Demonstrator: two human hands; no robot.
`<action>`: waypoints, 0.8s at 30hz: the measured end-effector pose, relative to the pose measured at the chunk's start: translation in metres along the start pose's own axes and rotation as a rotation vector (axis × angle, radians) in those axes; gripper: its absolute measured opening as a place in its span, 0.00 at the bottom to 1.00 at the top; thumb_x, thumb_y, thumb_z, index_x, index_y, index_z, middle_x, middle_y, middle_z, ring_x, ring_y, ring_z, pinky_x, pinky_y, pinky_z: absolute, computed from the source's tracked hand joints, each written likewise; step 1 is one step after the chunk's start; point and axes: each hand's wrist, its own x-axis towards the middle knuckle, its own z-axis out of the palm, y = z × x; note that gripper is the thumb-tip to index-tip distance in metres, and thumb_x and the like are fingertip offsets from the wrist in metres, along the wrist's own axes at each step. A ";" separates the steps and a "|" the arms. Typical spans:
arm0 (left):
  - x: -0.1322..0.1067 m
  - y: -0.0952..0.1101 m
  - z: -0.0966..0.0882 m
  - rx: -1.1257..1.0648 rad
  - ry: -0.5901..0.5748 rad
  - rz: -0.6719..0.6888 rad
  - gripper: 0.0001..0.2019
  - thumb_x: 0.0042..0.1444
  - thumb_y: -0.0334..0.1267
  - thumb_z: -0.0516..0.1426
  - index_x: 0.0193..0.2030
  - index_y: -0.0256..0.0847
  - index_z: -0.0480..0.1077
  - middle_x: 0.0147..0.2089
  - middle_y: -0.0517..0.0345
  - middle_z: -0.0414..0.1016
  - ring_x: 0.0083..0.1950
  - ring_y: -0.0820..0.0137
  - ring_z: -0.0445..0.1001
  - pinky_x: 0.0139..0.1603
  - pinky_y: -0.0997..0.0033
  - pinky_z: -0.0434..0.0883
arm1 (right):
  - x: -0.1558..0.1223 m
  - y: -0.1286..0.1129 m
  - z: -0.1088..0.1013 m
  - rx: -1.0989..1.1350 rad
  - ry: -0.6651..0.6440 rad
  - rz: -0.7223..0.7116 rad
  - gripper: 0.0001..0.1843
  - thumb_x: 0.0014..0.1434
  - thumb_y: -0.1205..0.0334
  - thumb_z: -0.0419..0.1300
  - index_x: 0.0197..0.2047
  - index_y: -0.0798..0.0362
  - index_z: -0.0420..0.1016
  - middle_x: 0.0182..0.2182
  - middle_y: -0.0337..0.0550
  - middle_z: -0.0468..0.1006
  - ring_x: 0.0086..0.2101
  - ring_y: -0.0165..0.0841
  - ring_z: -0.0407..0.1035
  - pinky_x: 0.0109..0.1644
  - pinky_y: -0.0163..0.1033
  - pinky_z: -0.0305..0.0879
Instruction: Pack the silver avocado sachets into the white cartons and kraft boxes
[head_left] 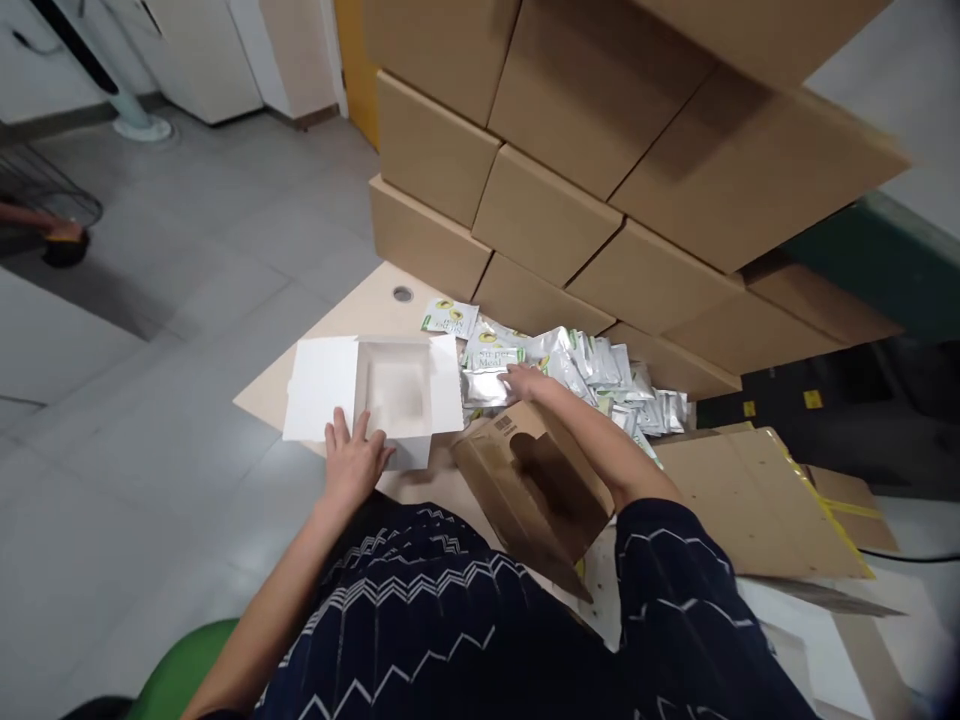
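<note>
A white cardboard box (394, 390) stands with its lid flaps folded out near the table's left corner; its inside shows no contents. My left hand (352, 455) lies over the near edge of the box, fingers spread on the left flap and front wall. Beyond the brown carton, my right hand (525, 381) has its fingertips on the edge of a silver sachet (484, 388) in the pile. Part of the grip there is hard to see. Several white-and-silver sachets (592, 360) printed with green and yellow lie heaped to the right.
An open brown carton (536, 480) sits tilted under my right forearm. Stacked brown boxes (547, 215) form a wall behind the sachets. Flattened cardboard (757, 490) lies at right. A green chair (184, 670) is at lower left, and another person's arm (37, 218) shows at far left.
</note>
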 end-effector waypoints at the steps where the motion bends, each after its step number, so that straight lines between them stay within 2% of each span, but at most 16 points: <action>1: -0.001 0.001 0.001 -0.017 0.001 -0.007 0.10 0.63 0.41 0.57 0.40 0.38 0.76 0.67 0.38 0.64 0.75 0.29 0.39 0.66 0.25 0.53 | 0.010 0.000 0.005 -0.034 -0.067 0.035 0.43 0.54 0.57 0.70 0.70 0.49 0.61 0.71 0.59 0.52 0.69 0.58 0.47 0.67 0.62 0.50; 3: -0.002 0.002 0.003 -0.038 0.007 -0.017 0.09 0.62 0.42 0.57 0.39 0.38 0.75 0.67 0.38 0.65 0.75 0.29 0.39 0.66 0.24 0.52 | 0.025 0.001 0.012 -0.103 -0.141 0.086 0.52 0.52 0.53 0.72 0.74 0.45 0.51 0.74 0.56 0.44 0.70 0.60 0.41 0.68 0.66 0.44; 6: -0.003 0.003 0.005 -0.049 0.022 -0.022 0.09 0.62 0.42 0.57 0.39 0.38 0.74 0.66 0.38 0.65 0.75 0.28 0.39 0.65 0.22 0.52 | 0.040 -0.002 0.021 -0.153 -0.149 0.118 0.65 0.47 0.53 0.74 0.77 0.46 0.37 0.75 0.57 0.34 0.70 0.64 0.35 0.69 0.68 0.40; 8: -0.002 0.003 0.007 -0.052 0.034 -0.022 0.09 0.63 0.42 0.57 0.39 0.38 0.74 0.66 0.38 0.65 0.74 0.28 0.39 0.64 0.21 0.53 | 0.045 -0.005 0.027 -0.145 -0.104 0.124 0.65 0.50 0.58 0.72 0.77 0.49 0.33 0.75 0.60 0.33 0.70 0.66 0.34 0.69 0.67 0.41; 10: -0.002 0.003 0.008 -0.054 0.045 -0.019 0.09 0.63 0.42 0.57 0.38 0.38 0.74 0.66 0.38 0.66 0.74 0.27 0.39 0.63 0.20 0.53 | 0.047 -0.005 0.033 -0.101 -0.056 0.118 0.59 0.55 0.65 0.67 0.77 0.50 0.33 0.75 0.60 0.33 0.70 0.66 0.37 0.68 0.63 0.47; 12: -0.002 0.002 0.010 -0.058 0.057 -0.013 0.09 0.62 0.42 0.58 0.38 0.38 0.74 0.65 0.38 0.67 0.74 0.26 0.40 0.63 0.20 0.54 | 0.047 -0.001 0.036 -0.027 -0.023 0.101 0.52 0.59 0.68 0.62 0.77 0.48 0.36 0.75 0.60 0.35 0.68 0.64 0.44 0.65 0.58 0.56; 14: -0.002 0.002 0.012 -0.066 0.069 -0.008 0.09 0.62 0.42 0.58 0.38 0.38 0.74 0.64 0.39 0.67 0.74 0.26 0.39 0.63 0.20 0.53 | 0.044 0.006 0.035 0.055 0.005 0.052 0.45 0.62 0.65 0.59 0.76 0.47 0.42 0.74 0.59 0.43 0.64 0.59 0.57 0.61 0.52 0.62; 16: -0.001 0.002 0.013 -0.085 0.082 -0.011 0.09 0.62 0.41 0.58 0.37 0.39 0.73 0.63 0.40 0.69 0.74 0.27 0.39 0.63 0.19 0.53 | 0.039 0.013 0.030 0.122 0.037 -0.025 0.35 0.65 0.60 0.57 0.73 0.48 0.55 0.70 0.57 0.55 0.58 0.49 0.67 0.58 0.45 0.64; 19: -0.001 0.003 0.014 -0.115 0.095 -0.014 0.08 0.62 0.42 0.59 0.36 0.39 0.74 0.62 0.40 0.70 0.74 0.27 0.39 0.63 0.18 0.52 | 0.028 0.021 0.016 0.172 0.100 -0.030 0.19 0.68 0.60 0.52 0.59 0.52 0.73 0.58 0.55 0.73 0.50 0.42 0.72 0.52 0.40 0.65; 21: -0.001 0.004 0.013 -0.128 0.098 -0.009 0.08 0.62 0.41 0.59 0.37 0.39 0.74 0.62 0.40 0.70 0.74 0.26 0.39 0.63 0.18 0.52 | 0.014 0.025 0.005 0.193 0.207 0.038 0.17 0.69 0.61 0.49 0.50 0.54 0.78 0.49 0.55 0.79 0.47 0.42 0.73 0.48 0.40 0.65; 24: -0.001 0.003 0.013 -0.152 0.099 -0.010 0.08 0.62 0.41 0.59 0.37 0.39 0.74 0.60 0.41 0.72 0.74 0.26 0.39 0.63 0.18 0.51 | -0.019 0.030 -0.011 0.312 0.495 0.040 0.16 0.68 0.60 0.49 0.46 0.55 0.78 0.40 0.51 0.81 0.41 0.41 0.73 0.46 0.41 0.65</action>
